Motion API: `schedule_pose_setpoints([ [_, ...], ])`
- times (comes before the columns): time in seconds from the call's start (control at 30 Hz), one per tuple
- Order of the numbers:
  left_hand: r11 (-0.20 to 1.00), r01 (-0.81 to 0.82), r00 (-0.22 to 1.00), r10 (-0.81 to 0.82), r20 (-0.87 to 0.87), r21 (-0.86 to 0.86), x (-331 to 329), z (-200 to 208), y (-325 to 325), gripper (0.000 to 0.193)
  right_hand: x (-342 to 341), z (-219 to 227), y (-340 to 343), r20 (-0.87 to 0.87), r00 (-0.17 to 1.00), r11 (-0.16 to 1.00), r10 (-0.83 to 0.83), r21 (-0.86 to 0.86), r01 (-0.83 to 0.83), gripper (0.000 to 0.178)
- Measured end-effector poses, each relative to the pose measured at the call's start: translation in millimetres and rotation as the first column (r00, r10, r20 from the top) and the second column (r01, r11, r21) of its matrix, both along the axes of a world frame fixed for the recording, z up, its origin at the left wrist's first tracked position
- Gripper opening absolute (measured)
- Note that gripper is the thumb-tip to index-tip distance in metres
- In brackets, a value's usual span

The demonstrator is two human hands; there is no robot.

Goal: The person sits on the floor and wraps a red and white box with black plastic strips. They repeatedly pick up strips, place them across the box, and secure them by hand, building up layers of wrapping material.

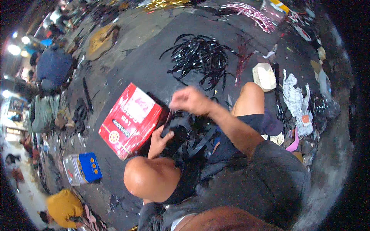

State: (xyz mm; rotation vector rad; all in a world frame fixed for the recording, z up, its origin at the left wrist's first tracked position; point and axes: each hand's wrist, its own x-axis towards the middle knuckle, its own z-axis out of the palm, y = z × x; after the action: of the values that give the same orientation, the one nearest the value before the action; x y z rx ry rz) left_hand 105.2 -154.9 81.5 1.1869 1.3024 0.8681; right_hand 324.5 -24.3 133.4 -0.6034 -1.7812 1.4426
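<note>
The dark strip (168, 120) lies at one o'clock from the left hand (157, 141), so a tug off its line could, in all likelihood, slip it from under the thumb or snag it on the red box (131, 121) close by at ten o'clock. The hands are apart: the left hand, low beside the bent left knee (140, 177), pinches the strip thumb uppermost, while the right hand (190, 101), at two o'clock from it, is raised with fingers curled and wrist bent, too blurred to tell whether it grips anything.
</note>
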Motion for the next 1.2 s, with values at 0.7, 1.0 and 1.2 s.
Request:
schedule_pose_setpoints([
  [0.7,0.951,-0.295,0.955,0.290,-0.062,-0.093,-118.7,20.7,-58.1,0.041,-54.4,-6.0,37.0,0.398,0.765,0.856,0.506,-0.124,-0.502,0.026],
  [1.0,0.820,-0.564,0.792,0.506,-0.341,-0.095,-288.4,13.4,-133.2,0.015,-125.6,-25.2,93.2,0.482,0.793,0.928,0.372,-0.192,-0.319,0.030],
  [1.2,0.748,-0.380,-0.568,0.276,-0.775,0.545,-313.7,-12.3,-89.0,0.022,-167.0,-74.6,98.4,0.738,0.674,0.963,-0.036,0.206,-0.173,0.033],
])
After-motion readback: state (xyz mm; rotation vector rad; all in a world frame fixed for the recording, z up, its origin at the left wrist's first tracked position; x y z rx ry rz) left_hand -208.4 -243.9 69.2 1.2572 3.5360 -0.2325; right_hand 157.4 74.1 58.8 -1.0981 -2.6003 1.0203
